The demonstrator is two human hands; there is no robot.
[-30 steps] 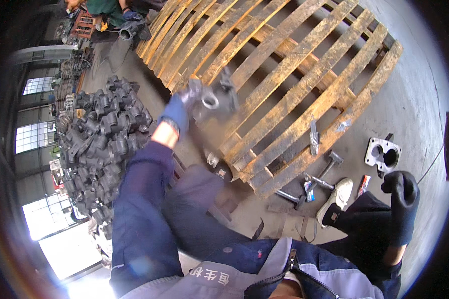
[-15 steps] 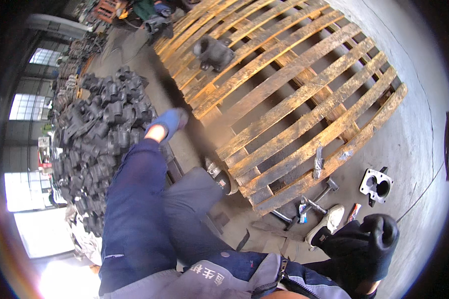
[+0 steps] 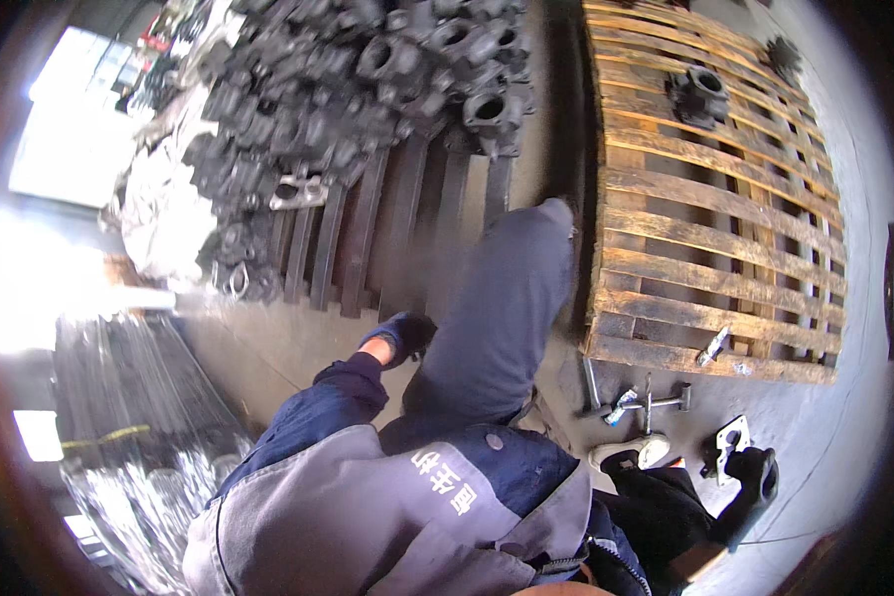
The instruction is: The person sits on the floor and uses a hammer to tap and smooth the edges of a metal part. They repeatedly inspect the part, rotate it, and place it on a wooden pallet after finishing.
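Two gloved hands are showing in the head view. The left hand (image 3: 405, 338) is hanging just left of the bent leg (image 3: 492, 298); its fingers are blurring into shadow, so I cannot tell their opening or hold. The right hand (image 3: 755, 475) is curling its fingers before a flanged casting (image 3: 723, 442) lying near right on the floor; any hold is staying unclear. One dark casting (image 3: 698, 103) is sitting far right on a wooden pallet (image 3: 705, 221).

passage — floor strip (image 3: 554, 129) between castings (image 3: 377, 62) and pallet (image 3: 685, 191) | obstacle — bent knee (image 3: 541, 238)
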